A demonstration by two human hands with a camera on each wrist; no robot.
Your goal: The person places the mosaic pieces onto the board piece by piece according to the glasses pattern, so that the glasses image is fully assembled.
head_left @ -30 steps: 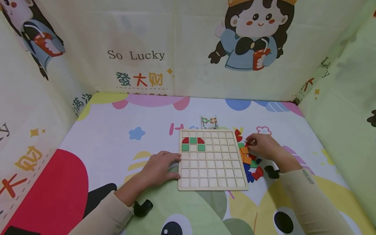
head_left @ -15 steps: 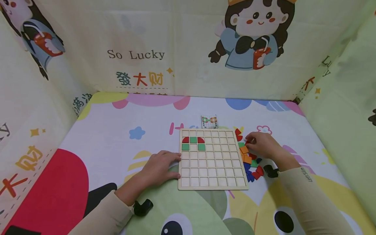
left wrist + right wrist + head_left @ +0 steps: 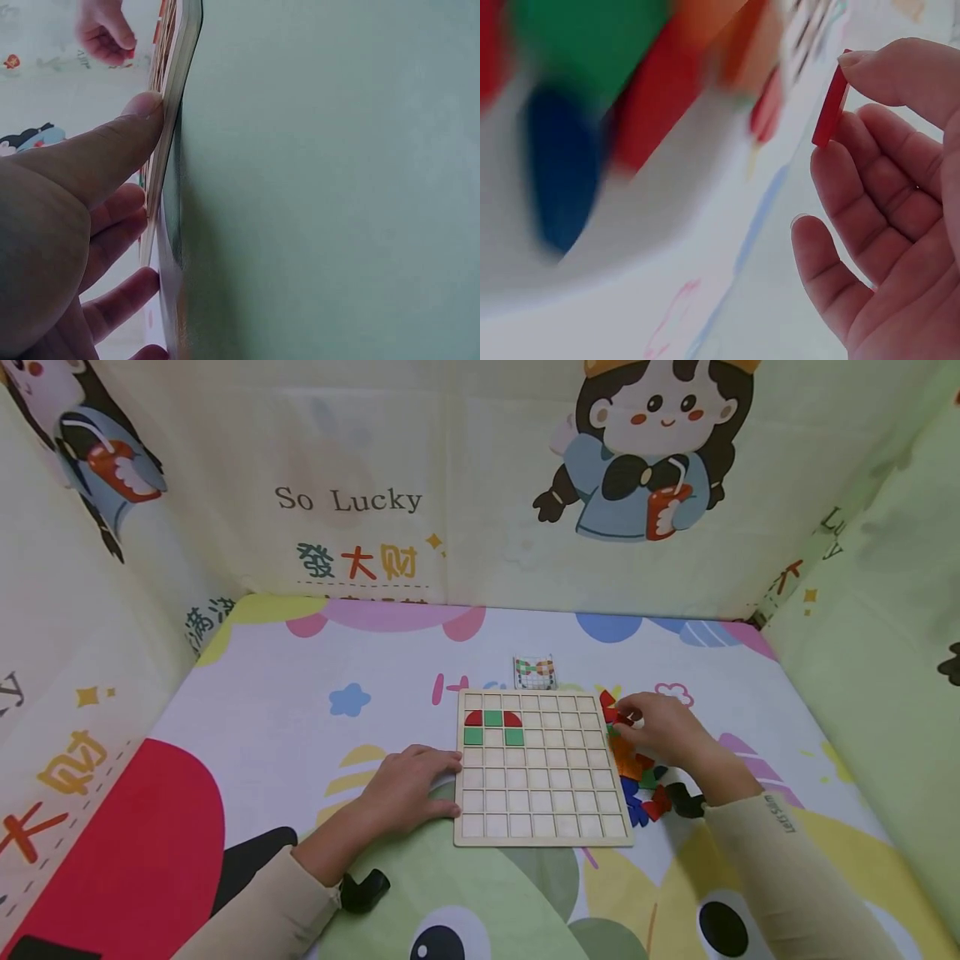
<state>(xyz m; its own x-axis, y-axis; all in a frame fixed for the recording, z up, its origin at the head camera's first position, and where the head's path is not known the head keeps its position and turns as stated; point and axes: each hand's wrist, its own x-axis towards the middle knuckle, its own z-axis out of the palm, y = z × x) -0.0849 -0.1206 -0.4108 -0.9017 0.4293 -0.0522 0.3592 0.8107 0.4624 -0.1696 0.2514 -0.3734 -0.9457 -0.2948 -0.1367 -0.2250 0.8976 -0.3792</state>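
Observation:
My right hand (image 3: 667, 731) is at the board's right edge, over a pile of coloured pieces. Between its thumb and fingers it pinches a small flat red tile (image 3: 830, 109), seen nearly edge-on in the right wrist view. The wooden grid board (image 3: 547, 802) lies flat; its upper left cells hold green square tiles (image 3: 492, 717) and two red curved tiles (image 3: 512, 719). My left hand (image 3: 408, 785) rests against the board's left edge, thumb and fingertips touching the rim, fingers fairly straight.
Loose pieces lie along the board's right side: orange ones (image 3: 627, 762), blue ones (image 3: 636, 810), red ones (image 3: 658, 803) and green, some under my right hand. A small pattern card (image 3: 535, 672) lies beyond the board's far edge. A printed cloth wall (image 3: 480, 552) stands behind the table.
My right hand has moved slightly left toward the board with the red tile, now over the upper pieces. My left hand and the board have stayed in place.

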